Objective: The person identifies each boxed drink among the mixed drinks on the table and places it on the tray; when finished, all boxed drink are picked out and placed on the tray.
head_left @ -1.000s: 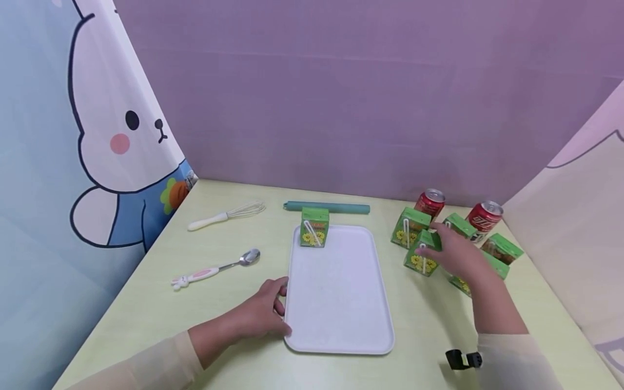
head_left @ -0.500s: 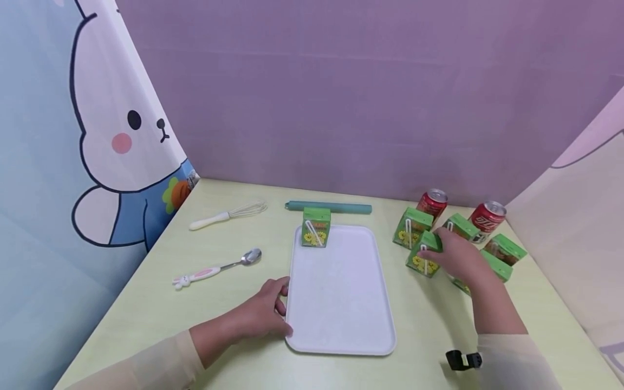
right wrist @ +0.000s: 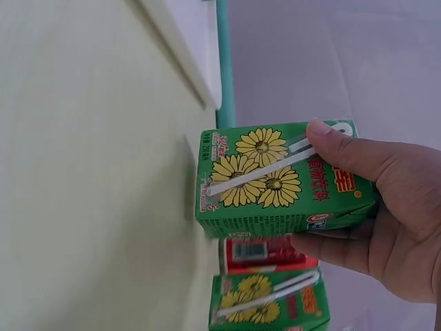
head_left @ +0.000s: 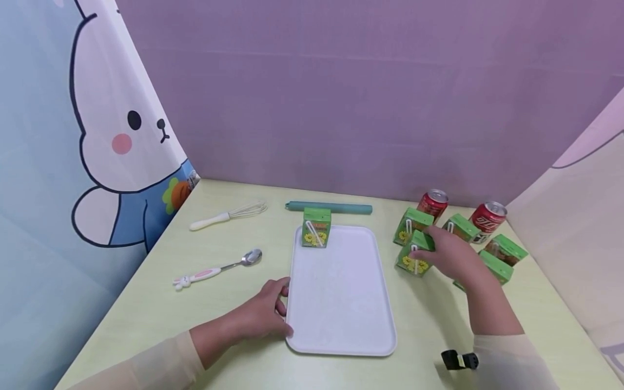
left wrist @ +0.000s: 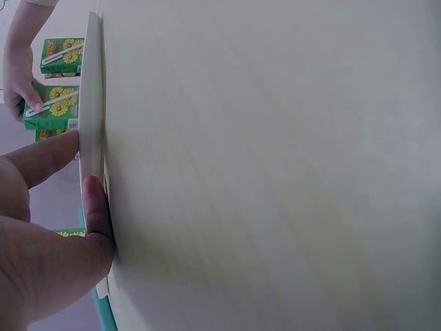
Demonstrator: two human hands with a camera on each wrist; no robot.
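Pinching a green, boxy cardboard drink carton printed with yellow flowers (head_left: 413,264) in the right hand (head_left: 450,252), with the thumb laid on the front face near the top and the fingers bent round the side, some tips out of sight. Located just beside the right edge of a white, shallow, rectangular tray (head_left: 341,295), with a strip of pale yellow table (head_left: 170,319) between, roughly level with the tray's far half. Cannot tell, from these angles, between resting on the table and hanging just above. Steadying the tray with the left hand (head_left: 265,309), with the thumb at the left edge by the near-left corner and the bent fingers set apart from the thumb, farther up the same edge. Best, by judgement, to grip lightly and high, near the top edges, so as not to dent the probably thin walls; to rise straight before any sideways travel, clear of the matching green carton (head_left: 411,225) just behind; and to press no harder on the tray than needed against sliding. Standing upright or very nearly so, with the long axis vertical, the bent end of the white plastic straw (right wrist: 258,173) uppermost and the flowered front turned toward the near edge of the table, slightly angled to the tray.
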